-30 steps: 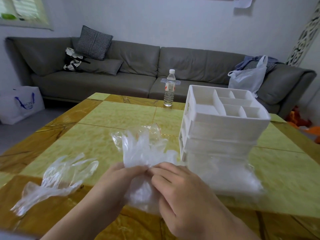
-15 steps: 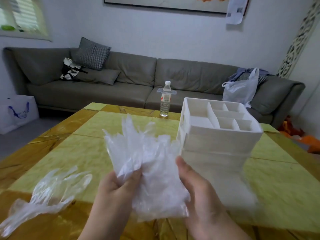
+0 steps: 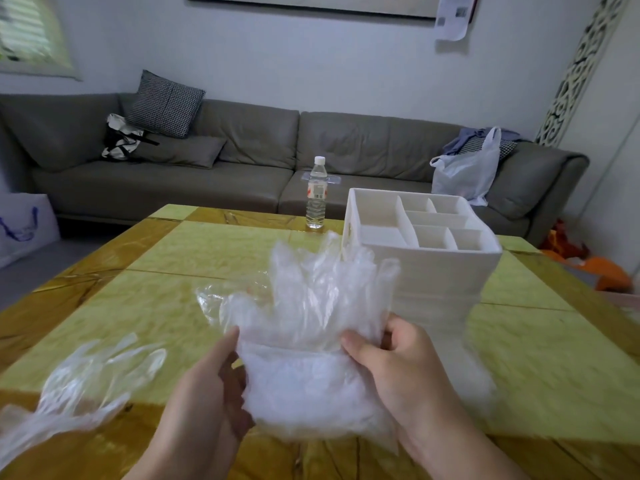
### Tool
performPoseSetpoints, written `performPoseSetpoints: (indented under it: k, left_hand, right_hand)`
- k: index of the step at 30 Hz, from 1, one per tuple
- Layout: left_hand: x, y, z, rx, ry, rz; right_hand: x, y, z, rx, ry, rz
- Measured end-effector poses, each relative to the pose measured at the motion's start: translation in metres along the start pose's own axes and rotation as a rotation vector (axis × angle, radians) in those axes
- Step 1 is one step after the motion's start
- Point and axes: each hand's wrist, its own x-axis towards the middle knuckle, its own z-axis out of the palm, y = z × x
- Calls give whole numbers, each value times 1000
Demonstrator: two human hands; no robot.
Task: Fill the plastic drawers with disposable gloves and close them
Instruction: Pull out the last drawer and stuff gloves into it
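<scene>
Clear plastic gloves [image 3: 304,341] are held as a bunch at lower centre, pinched between the left hand [image 3: 211,393] and the right hand [image 3: 398,368]. Just right of them, the white plastic drawers [image 3: 433,268] are seen on the yellow surface [image 3: 207,258]. One loose glove [image 3: 86,382] lies at lower left.
</scene>
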Motion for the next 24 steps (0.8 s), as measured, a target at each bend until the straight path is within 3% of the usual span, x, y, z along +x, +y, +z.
performPoseSetpoints:
  k: [5, 9, 16, 20, 24]
  left_hand:
    - [-10, 6, 1, 132, -322, -183]
    - [2, -7, -6, 237, -145, -44]
    - [10, -10, -10, 582, 356, 558]
    - [2, -17, 3, 511, 295, 620]
    - [-4, -30, 12, 420, 178, 584]
  right_hand:
    - [3, -4, -9, -17, -129, 14]
    - [5, 2, -8, -26, -180, 33]
    - [-6, 8, 9, 409, -279, 322]
    - [-11, 17, 24, 492, -245, 268]
    - [-7, 22, 26, 441, -28, 111]
